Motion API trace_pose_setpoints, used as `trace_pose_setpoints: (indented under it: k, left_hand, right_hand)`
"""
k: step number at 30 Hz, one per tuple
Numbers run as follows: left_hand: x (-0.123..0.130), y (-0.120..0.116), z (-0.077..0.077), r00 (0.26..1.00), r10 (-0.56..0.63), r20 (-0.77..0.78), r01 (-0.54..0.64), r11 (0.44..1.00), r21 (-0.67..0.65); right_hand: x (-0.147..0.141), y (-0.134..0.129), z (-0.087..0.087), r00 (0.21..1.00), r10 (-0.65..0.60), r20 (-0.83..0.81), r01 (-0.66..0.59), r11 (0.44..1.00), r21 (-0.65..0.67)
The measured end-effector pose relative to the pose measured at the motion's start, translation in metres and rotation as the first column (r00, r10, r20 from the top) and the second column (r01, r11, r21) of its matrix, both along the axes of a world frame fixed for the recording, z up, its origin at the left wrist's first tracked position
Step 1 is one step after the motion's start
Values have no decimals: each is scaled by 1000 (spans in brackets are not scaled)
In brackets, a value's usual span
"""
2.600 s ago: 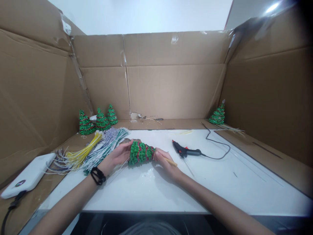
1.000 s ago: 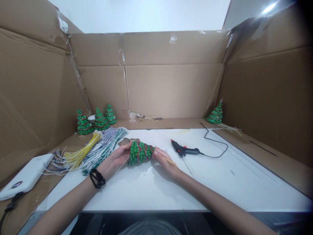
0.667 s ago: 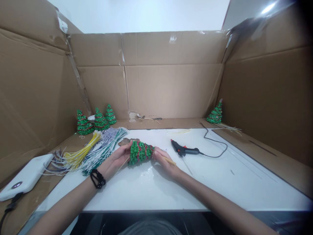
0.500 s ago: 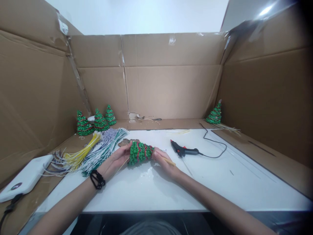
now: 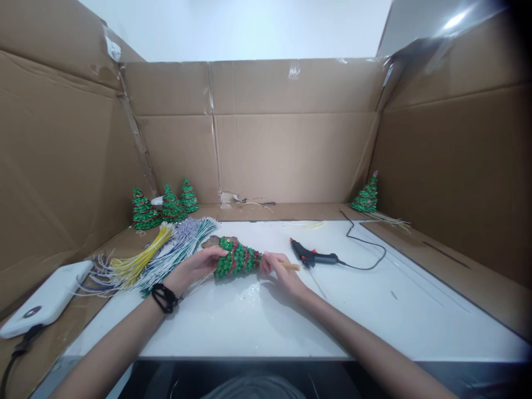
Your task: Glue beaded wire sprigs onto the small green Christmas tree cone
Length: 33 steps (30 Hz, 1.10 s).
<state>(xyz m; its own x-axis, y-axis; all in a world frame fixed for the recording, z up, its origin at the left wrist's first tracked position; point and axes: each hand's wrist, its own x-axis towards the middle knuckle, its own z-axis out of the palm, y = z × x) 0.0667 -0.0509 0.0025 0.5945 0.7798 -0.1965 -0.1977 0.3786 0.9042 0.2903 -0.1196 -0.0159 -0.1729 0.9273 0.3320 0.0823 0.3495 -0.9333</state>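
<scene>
A small green beaded Christmas tree [image 5: 236, 259] with red garland lies on its side above the white table, its tip toward the right. Its wide base is gripped by my left hand [image 5: 206, 261], which wears a black band at the wrist. A thin pale strand runs out below that palm. At the tree's tip, the fingers of my right hand [image 5: 279, 270] are closed around a light wooden stick [image 5: 291, 266], whose blunt end sticks out to the right. The stick's other end is hidden by my fingers and the tip.
A black glue gun [image 5: 313, 257] with a cord lies right of my hands. Bundles of yellow wires [image 5: 143, 252] and white-green wires [image 5: 183, 252] lie left. Several finished trees [image 5: 172, 204] stand behind them, another tree [image 5: 366, 195] at back right. A white power bank [image 5: 45, 299] sits far left.
My left hand has shifted slightly and the tree has turned a little, its base moving left. My right hand stays at the tip, with the stick turned closer to level.
</scene>
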Motion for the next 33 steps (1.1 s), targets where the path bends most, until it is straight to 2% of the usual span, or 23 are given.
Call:
trace_pose_setpoints:
  k: [7, 12, 16, 23, 33]
  left_hand:
    - [0, 0, 0, 996, 25, -91, -22, 999, 32]
    - [1, 0, 2, 996, 17, -89, -14, 999, 37]
    - [1, 0, 1, 995, 4, -102, 1, 998, 56]
    - [1, 2, 0, 996, -2, -92, 8, 998, 67]
    - [-4, 4, 7, 987, 16, -159, -8, 999, 49]
  right_hand:
    - [-2, 0, 3, 985, 18, -169, -30, 997, -71]
    - [-3, 1, 3, 961, -3, -275, -34, 991, -129]
    - [-1, 7, 0, 932, 14, -363, -83, 981, -175]
    - [8, 14, 2, 928, 101, -358, -173, 969, -175]
    - [8, 14, 3, 934, 64, -351, -121, 982, -144]
